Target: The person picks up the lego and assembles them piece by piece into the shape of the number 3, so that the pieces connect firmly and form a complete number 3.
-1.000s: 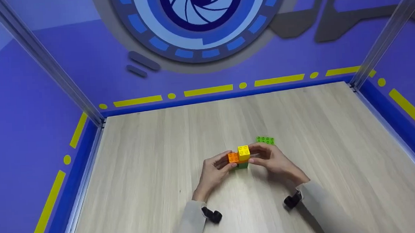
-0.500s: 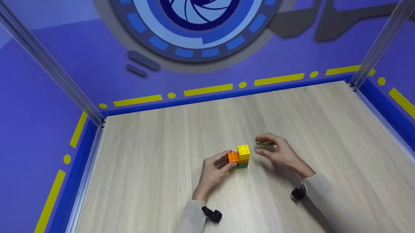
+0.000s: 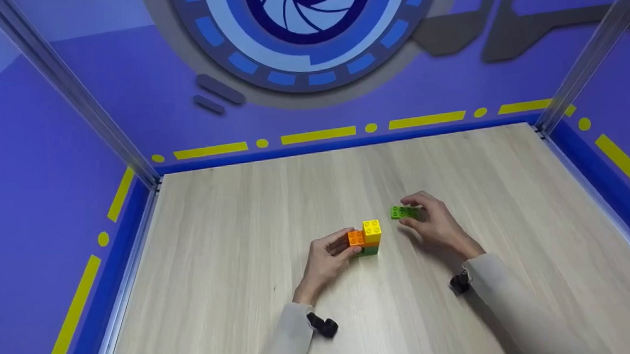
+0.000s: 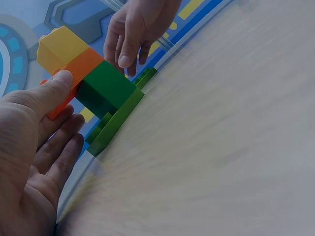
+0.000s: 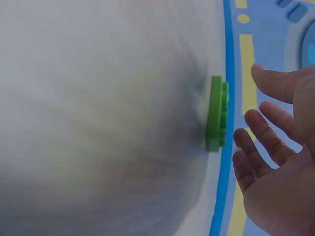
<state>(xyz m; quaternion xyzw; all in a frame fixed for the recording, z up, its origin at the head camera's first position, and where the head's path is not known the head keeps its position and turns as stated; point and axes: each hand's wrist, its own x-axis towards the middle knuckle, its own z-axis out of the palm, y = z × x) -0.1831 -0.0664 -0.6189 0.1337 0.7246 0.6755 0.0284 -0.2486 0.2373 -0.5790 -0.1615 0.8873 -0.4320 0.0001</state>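
The left hand (image 3: 322, 261) is pinching the orange brick (image 3: 355, 238) between thumb and fingers. The right hand (image 3: 436, 225) is hovering with thumb and fingers spread wide, holding nothing, near the loose green plate (image 3: 397, 212) but not touching it. The yellow block (image 3: 372, 231) is sitting on the orange brick's right end, and the dark green block (image 4: 105, 87) is supporting that end from below, itself resting on the light green base (image 4: 116, 124). Stack and loose plate are lying apart on the worktop (image 3: 231, 237), blue walls (image 3: 94, 152) rising around it.
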